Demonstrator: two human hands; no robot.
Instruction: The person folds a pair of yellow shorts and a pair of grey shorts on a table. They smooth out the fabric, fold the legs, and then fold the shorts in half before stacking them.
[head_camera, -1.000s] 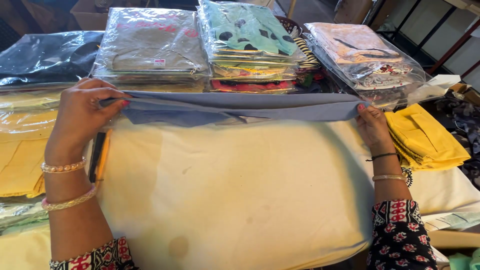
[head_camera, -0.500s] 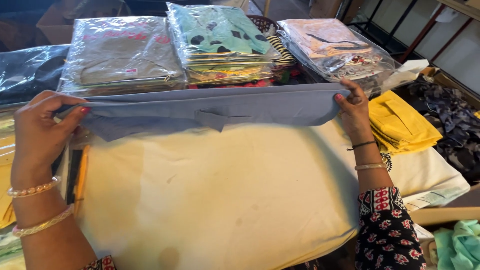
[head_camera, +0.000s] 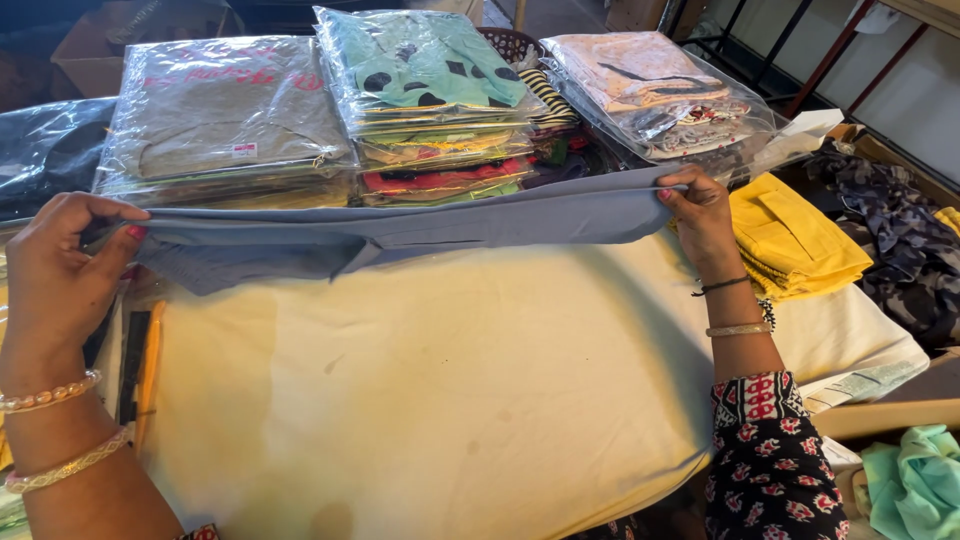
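The left hand (head_camera: 60, 275) and right hand (head_camera: 700, 215) pinch a folded grey-blue cloth garment (head_camera: 400, 235) stretched above a cream padded table (head_camera: 420, 390), before plastic-wrapped clothing stacks (head_camera: 425, 100).

garment (head_camera: 420, 232): matt grey-blue woven cloth, smooth | table cover (head_camera: 430, 390): matt cream cloth, faintly stained | packets (head_camera: 225, 115): glossy clear plastic film, crinkled | bangles (head_camera: 738, 329): shiny metal | yellow pile (head_camera: 795, 240): matt cloth

A cream cloth covers the tabletop (head_camera: 450, 400), lit evenly by soft daylight. Behind it stand a dark wicker basket (head_camera: 510, 42) and a cardboard box (head_camera: 90, 50). At the far right, dark metal rails (head_camera: 800, 50) rise before a pale wall (head_camera: 910, 80).
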